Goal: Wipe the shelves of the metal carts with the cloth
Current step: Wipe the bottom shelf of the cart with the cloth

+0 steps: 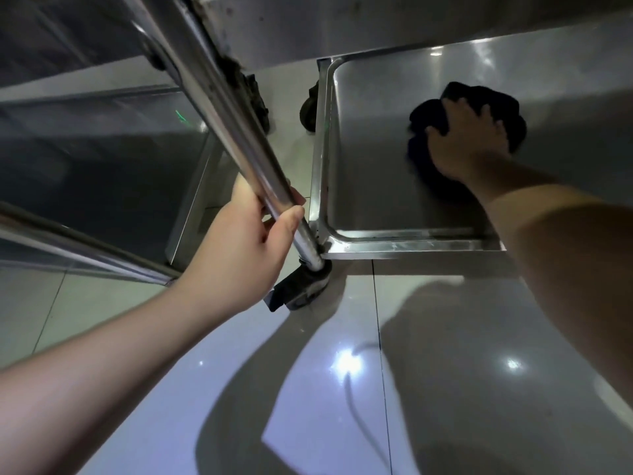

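The bottom shelf (373, 186) of a metal cart is a shallow steel tray with a raised rim, seen from above at right centre. A dark cloth (428, 114) lies bunched on it, and my right hand (472, 142) presses down on the cloth with fingers spread over it. My left hand (239, 245) is wrapped around the cart's shiny corner post (239, 138), just above the black caster wheel (301, 289). An upper shelf (376, 25) of the same cart overhangs at the top.
A second metal cart with its own low shelf (102, 166) stands close on the left. Two more black wheels (308, 108) sit between the carts. Glossy tiled floor (308, 389) with light reflections and my shadow fills the foreground.
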Tool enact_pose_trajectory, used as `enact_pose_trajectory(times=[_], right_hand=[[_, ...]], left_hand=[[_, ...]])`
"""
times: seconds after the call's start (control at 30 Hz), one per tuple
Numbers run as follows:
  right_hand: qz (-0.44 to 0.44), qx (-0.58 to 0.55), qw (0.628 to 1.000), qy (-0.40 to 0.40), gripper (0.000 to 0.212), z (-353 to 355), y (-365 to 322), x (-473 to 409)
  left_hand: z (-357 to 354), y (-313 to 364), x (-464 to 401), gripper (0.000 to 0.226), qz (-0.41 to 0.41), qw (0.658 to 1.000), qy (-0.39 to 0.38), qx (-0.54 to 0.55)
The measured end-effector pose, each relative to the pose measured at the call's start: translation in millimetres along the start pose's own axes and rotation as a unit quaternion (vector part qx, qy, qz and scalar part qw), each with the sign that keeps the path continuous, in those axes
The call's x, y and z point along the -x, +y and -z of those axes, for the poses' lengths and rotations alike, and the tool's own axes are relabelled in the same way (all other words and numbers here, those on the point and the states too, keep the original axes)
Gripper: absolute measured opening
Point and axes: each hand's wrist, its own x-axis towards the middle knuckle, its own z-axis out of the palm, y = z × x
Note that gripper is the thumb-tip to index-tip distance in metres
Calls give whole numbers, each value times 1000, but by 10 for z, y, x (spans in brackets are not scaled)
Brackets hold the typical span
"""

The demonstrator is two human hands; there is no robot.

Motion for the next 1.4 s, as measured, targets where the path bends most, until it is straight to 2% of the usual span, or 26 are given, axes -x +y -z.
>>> enact_pose_trajectory(times=[0.1, 0.2, 0.3, 0.37, 0.43, 0.53, 0.67, 0.77, 0.87, 0.97, 1.1, 1.17, 1.27, 1.4], right_hand=[[13, -6, 1000, -2, 66, -25, -65, 246], [114, 14, 993, -32, 63, -200, -499, 748], [221, 13, 969, -109, 59, -476, -1049, 1264], [246, -11, 957, -153, 56, -554, -1217, 1437], [247, -23, 957, -148, 55, -498, -1099, 1460], [251, 5, 961, -120, 59, -320, -575, 1409], [176, 46, 978, -106, 62, 61, 505, 1100], [43, 37, 997, -55, 63, 410, 1387, 937], [-105, 30, 994, -29, 66, 741, 2104, 889], [-188, 21, 982, -18, 67, 902, 2386, 844], [-199, 7, 980, 2, 68, 837, 2229, 652], [-170, -4, 985, 5, 68, 753, 2007, 490], [-79, -10, 997, -16, 68, 519, 1374, 254], [124, 22, 986, -106, 65, 78, 172, 334]], left_hand=[[-42, 32, 12, 20, -9, 1000, 0, -6], [-60, 45, 18, 23, -8, 1000, 2, -15], [-68, 46, 18, 25, -8, 1000, 13, -26], [-41, 43, 33, 27, -8, 999, 11, -38], [-12, 26, 30, 30, -11, 998, 5, -56], [16, 6, 21, 31, -7, 999, -2, -52], [12, -13, 25, 28, 3, 998, 4, -55], [7, -22, 21, 27, 12, 999, 7, -51], [6, -20, 15, 25, 19, 998, 3, -52], [22, -14, 17, 21, 19, 999, -2, -47], [36, -4, 11, 23, 26, 999, -9, -43], [32, -1, 11, 21, 31, 999, -11, -44], [28, -11, 21, 23, 36, 998, -4, -57], [17, -12, 28, 21, 39, 997, 0, -61]])
